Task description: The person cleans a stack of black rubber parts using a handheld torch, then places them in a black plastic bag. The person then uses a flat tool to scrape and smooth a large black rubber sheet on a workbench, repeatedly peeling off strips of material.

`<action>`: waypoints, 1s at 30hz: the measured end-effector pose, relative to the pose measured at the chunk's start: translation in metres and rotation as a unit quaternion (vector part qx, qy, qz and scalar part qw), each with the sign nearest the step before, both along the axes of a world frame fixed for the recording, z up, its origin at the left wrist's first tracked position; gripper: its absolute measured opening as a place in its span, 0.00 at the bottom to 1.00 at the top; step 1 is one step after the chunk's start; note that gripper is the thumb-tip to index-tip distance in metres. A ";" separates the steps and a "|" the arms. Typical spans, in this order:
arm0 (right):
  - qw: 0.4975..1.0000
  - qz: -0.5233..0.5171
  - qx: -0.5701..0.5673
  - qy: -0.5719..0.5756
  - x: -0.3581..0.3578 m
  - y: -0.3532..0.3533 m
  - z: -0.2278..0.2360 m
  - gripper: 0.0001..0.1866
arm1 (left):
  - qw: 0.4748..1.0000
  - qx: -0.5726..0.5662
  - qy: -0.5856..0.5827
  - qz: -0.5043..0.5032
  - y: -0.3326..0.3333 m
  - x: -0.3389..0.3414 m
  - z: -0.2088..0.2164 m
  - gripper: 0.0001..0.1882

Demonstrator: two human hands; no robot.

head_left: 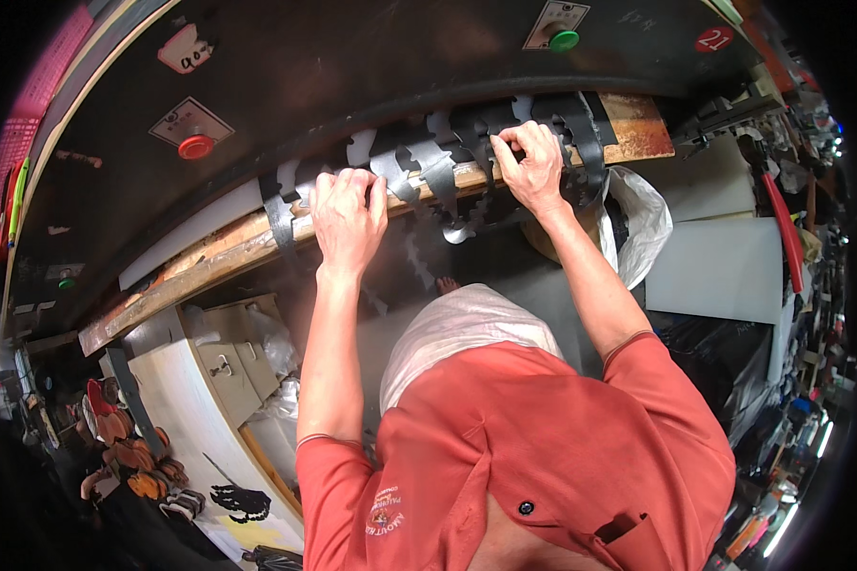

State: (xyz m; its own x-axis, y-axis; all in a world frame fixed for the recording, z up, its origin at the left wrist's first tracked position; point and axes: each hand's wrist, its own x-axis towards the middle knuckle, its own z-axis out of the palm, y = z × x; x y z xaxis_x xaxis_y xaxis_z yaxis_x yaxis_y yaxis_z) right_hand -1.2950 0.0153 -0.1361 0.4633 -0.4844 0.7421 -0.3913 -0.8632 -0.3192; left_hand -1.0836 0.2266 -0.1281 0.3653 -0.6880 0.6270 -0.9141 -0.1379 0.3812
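Note:
A dark, shiny sheet point(435, 164) full of cut-out gaps lies over a wooden board, its ragged strips hanging down past the near edge. My left hand point(346, 217) has its fingers curled down on the sheet's left part, beside a grey strip. Farther right, my right hand point(533, 169) is closed on the sheet, thumb and forefinger bent toward each other. The fingertips of both hands are partly hidden against the dark material. Below the board's edge, between my hands, a small bright round piece point(458, 233) hangs among the strips.
The worn wooden board point(205, 257) runs across below a black machine panel point(352, 62). On the panel are a red button point(196, 147) and a green button point(564, 41). A white sack point(641, 221) and a pale sheet point(719, 269) stand at right. A cabinet point(195, 409) stands lower left.

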 end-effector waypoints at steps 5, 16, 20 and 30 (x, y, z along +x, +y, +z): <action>1.000 -0.001 0.025 0.007 -0.001 0.000 -0.004 0.07 | 1.000 0.007 -0.007 0.018 -0.004 -0.002 -0.004 0.06; 0.989 -0.032 0.142 0.038 0.004 0.017 0.032 0.06 | 0.999 0.042 0.030 0.004 0.002 -0.006 -0.004 0.06; 0.980 0.101 0.172 -0.015 0.065 0.003 0.045 0.18 | 0.992 0.102 0.066 -0.022 0.002 0.005 0.010 0.05; 0.971 0.090 0.143 0.168 0.192 -0.032 0.050 0.49 | 0.979 -0.010 0.192 -0.074 -0.076 0.098 0.054 0.19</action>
State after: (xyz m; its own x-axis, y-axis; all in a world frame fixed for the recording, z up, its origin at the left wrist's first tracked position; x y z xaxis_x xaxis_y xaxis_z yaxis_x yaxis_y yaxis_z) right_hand -1.1031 -0.0166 -0.0857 0.7528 -0.5371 0.3806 -0.3656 -0.8219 -0.4368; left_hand -0.9851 0.1505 -0.0739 0.4734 -0.7406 0.4768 -0.7131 -0.0044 0.7010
